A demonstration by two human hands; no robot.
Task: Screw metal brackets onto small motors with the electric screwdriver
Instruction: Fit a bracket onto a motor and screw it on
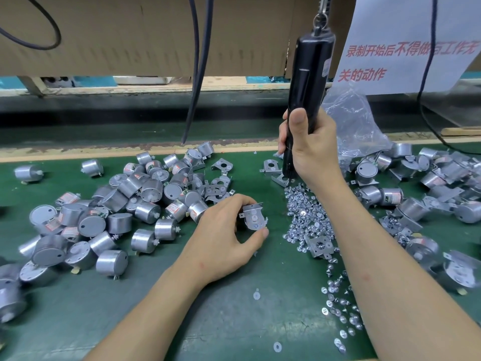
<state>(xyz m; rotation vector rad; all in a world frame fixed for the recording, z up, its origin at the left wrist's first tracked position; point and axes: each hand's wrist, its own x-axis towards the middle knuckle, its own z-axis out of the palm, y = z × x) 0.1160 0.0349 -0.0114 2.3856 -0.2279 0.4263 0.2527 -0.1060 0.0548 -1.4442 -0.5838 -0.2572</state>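
Two worries: my left grip [223, 238] pinches the bracket-topped motor [254, 220], whose bracket may shift; my right grip [309, 144], clasping the electric screwdriver [309, 74], could miss the screws [307, 212].

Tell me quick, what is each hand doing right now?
Left hand: closed, pinching a metal bracket between fingers and thumb.
Right hand: closed, gripping the black electric screwdriver.

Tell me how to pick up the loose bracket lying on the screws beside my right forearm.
Probably pinch the bracket by its opposite side edges, coming from above and the left: its holed plate lies face up on the screws, and the forearm blocks the right side.
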